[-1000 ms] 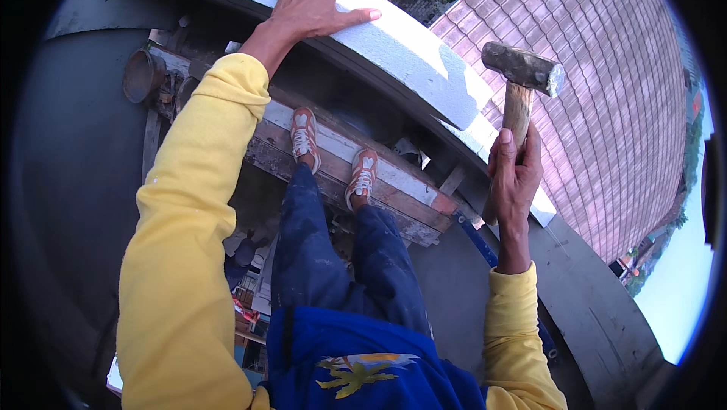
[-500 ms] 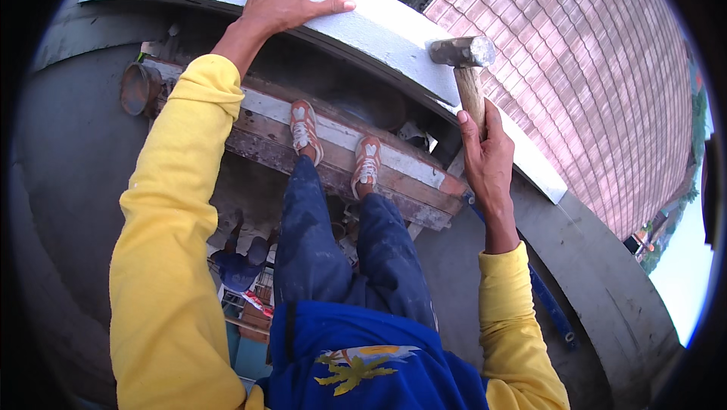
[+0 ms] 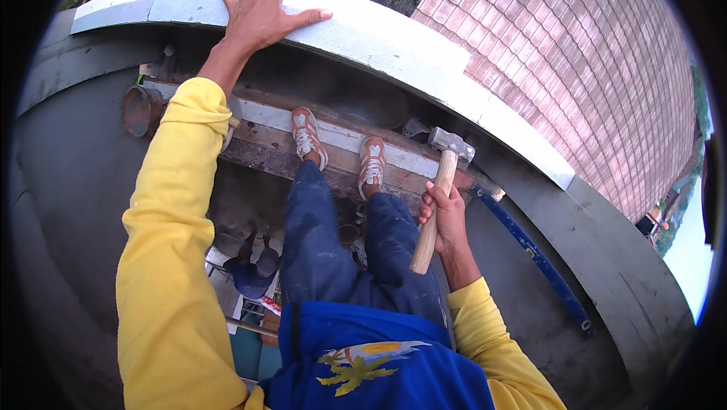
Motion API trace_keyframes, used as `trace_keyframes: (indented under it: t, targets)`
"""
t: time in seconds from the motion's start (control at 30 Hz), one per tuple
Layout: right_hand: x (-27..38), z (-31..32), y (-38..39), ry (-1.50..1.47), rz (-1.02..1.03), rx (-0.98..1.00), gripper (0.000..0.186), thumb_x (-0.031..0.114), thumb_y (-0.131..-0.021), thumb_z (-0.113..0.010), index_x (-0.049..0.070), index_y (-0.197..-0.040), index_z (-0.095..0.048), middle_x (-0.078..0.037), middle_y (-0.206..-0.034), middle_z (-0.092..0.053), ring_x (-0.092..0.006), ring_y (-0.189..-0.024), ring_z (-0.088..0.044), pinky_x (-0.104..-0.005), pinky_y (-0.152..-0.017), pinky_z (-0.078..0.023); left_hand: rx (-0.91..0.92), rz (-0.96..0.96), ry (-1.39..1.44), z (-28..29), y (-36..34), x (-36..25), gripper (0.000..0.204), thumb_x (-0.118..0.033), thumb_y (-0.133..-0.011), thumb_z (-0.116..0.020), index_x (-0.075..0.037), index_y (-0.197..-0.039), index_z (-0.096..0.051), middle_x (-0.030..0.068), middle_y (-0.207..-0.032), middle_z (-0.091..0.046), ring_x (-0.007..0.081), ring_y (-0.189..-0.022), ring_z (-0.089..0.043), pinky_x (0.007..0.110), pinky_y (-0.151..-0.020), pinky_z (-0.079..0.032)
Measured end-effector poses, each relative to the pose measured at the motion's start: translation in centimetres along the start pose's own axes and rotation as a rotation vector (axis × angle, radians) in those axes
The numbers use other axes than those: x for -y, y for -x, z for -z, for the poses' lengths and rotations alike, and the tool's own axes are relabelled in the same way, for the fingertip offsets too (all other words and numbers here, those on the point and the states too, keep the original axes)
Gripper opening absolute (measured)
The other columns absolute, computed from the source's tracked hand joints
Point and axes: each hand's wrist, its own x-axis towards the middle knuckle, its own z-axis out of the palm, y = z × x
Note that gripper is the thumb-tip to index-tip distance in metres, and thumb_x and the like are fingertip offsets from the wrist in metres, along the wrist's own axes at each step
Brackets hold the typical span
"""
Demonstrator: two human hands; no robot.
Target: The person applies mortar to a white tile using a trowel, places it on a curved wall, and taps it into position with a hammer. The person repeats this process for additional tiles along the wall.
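Observation:
My left hand (image 3: 261, 12) lies with spread fingers on top of a long white block course (image 3: 363, 39) that curves across the far side. In my right hand (image 3: 445, 221) is a hammer (image 3: 435, 213) with a pale wooden handle and a blocky grey metal head. My fingers wrap the middle of the handle. The head points away from me and stays on the near side of the white blocks, apart from them. Below my hands, my feet stand on wooden planks (image 3: 257, 113).
A blue spirit level (image 3: 530, 251) leans along the grey curved wall (image 3: 621, 258) at right. A bucket (image 3: 142, 109) sits at the planks' left end. Far below, another person (image 3: 254, 274) is at work. Past the blocks lies a tiled roof (image 3: 560, 69).
My right hand has brought the hammer down and toward me, off the white blocks. My left hand keeps its place on them. A stepped block edge now shows where the hammer was.

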Motion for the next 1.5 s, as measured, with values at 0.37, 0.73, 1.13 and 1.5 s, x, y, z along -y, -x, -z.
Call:
trace_keyframes:
  t: [0.37,0.73,1.13,1.5]
  targets:
    - [3.9,-5.7,-7.6,-0.103,0.144,0.106,0.018,0.005,-0.103,-0.065,0.009,-0.106,-0.048,0.0,-0.077,-0.051,-0.0081,-0.055,-0.048,-0.0259,-0.047,-0.044,-0.06,-0.024,0.017,-0.2,-0.1,0.1,0.088,-0.09,-0.077,-0.071,-0.028,-0.14,-0.069,0.0095,-0.151,-0.058,0.0332,-0.154,-0.043,0.089,-0.112,-0.011]
    - [3.9,-6.6,-7.4,-0.127,0.191,0.055,0.016,0.005,-0.102,-0.062,0.008,-0.104,-0.047,-0.001,-0.076,-0.049,-0.0081,-0.056,-0.048,-0.0255,-0.048,-0.045,-0.068,0.053,0.123,1.4,0.5,-1.0,0.097,-0.091,-0.07,-0.075,-0.023,-0.139,-0.071,0.0081,-0.149,-0.058,0.0303,-0.153,-0.042,0.088,-0.116,-0.006]
    - [0.7,1.0,-5.2,0.018,0.151,-0.022,0.017,0.011,-0.105,-0.066,0.01,-0.105,-0.049,0.001,-0.076,-0.05,-0.0079,-0.056,-0.048,-0.0249,-0.048,-0.044,0.04,0.103,0.205,2.4,0.8,-0.9,0.102,-0.096,-0.07,-0.067,-0.024,-0.142,-0.069,0.0109,-0.156,-0.054,0.0297,-0.159,-0.033,0.09,-0.115,0.001]
    - [-2.2,7.6,-0.4,0.625,-0.015,0.048,0.028,0.008,-0.098,-0.07,0.008,-0.112,-0.046,-0.003,-0.076,-0.052,-0.0121,-0.051,-0.05,-0.0291,-0.045,-0.046,-0.255,0.213,0.357,1.6,2.8,-3.4,0.096,-0.076,-0.08,-0.078,-0.021,-0.156,-0.056,0.0246,-0.171,-0.03,0.039,-0.164,-0.018,0.08,-0.124,-0.001]
